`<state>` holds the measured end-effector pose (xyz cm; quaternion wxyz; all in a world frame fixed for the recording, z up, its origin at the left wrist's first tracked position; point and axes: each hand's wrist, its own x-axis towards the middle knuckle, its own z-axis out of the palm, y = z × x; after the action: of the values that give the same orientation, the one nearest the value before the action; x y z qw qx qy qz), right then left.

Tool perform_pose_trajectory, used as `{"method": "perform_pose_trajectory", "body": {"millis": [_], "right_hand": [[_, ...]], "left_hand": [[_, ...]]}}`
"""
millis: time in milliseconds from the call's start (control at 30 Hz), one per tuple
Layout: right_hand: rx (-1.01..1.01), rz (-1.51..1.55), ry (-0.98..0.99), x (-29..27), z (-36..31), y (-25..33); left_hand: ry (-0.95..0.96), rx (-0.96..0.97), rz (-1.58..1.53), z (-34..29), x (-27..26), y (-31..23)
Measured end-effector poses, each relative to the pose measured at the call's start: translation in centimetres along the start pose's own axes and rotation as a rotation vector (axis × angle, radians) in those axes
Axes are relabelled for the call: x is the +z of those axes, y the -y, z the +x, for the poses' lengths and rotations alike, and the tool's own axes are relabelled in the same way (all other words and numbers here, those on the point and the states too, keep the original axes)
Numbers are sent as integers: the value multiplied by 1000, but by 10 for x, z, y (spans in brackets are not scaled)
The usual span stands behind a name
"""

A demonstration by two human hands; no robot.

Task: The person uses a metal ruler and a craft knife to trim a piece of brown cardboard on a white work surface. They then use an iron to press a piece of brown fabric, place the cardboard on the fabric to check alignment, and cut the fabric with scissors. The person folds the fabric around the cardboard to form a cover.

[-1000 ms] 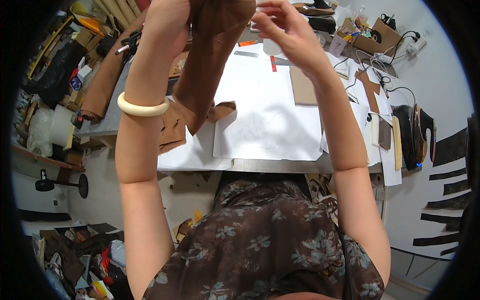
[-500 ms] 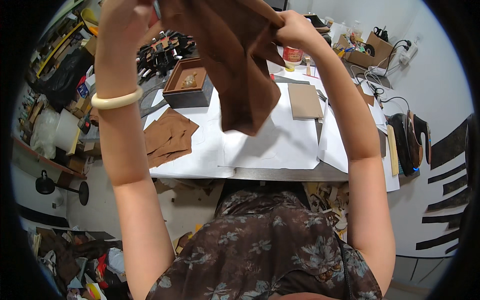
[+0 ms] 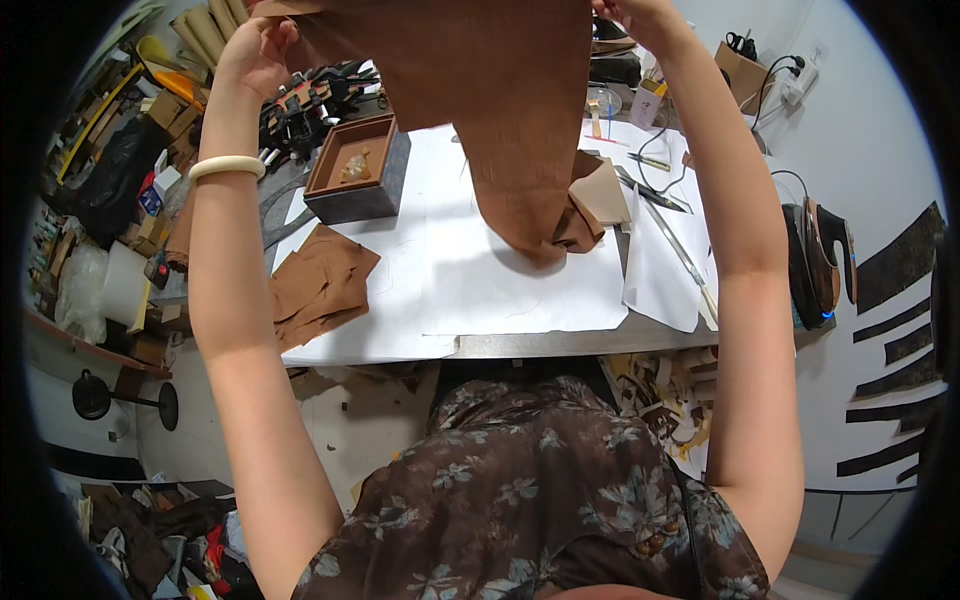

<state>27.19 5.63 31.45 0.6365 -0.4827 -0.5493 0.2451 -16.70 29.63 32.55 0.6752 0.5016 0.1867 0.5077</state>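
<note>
A large, irregular sheet of brown leather [image 3: 490, 90] hangs spread between my raised hands. My left hand [image 3: 258, 55] pinches its upper left corner at the top of the view. My right hand [image 3: 632, 14] grips the upper right side; its fingertips are partly cut off by the frame. The sheet's narrow lower end hangs to the white paper [image 3: 470, 300] on the table and bunches at the right, over part of a beige card [image 3: 600, 190]. A smaller stack of brown leather pieces [image 3: 325, 285] lies at the left, beside my left forearm.
Behind the stack stands an open grey box [image 3: 365, 195] with a small item inside. Black tools [image 3: 320, 100] crowd the back left. A long metal ruler [image 3: 685, 255] lies at the right, near an iron [image 3: 820, 255]. Scraps [image 3: 660, 390] litter the floor under the table.
My hands have moved apart, and the folded, hanging leather is now spread out flat. Its lower end has swung right and covers part of the beige card.
</note>
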Motion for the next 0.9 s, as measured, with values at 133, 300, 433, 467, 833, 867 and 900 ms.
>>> {"method": "perform_pose_trajectory", "body": {"millis": [133, 300, 433, 467, 833, 867, 900], "right_hand": [[-89, -148, -169, 12, -8, 18], [-45, -438, -159, 45, -50, 24], [-208, -704, 191, 80, -64, 34], [-205, -720, 219, 84, -67, 35], [94, -653, 659, 46, -126, -13], [129, -727, 733, 40, -133, -22], [157, -754, 747, 32, -141, -33]], "left_hand": [[67, 106, 64, -6, -7, 11], [-145, -275, 857, -97, 35, 93], [208, 432, 627, -127, 86, 156], [290, 474, 629, -141, 110, 159], [336, 259, 95, -147, 159, 128], [269, 338, 146, -142, 153, 115], [208, 335, 191, -145, 143, 100]]}}
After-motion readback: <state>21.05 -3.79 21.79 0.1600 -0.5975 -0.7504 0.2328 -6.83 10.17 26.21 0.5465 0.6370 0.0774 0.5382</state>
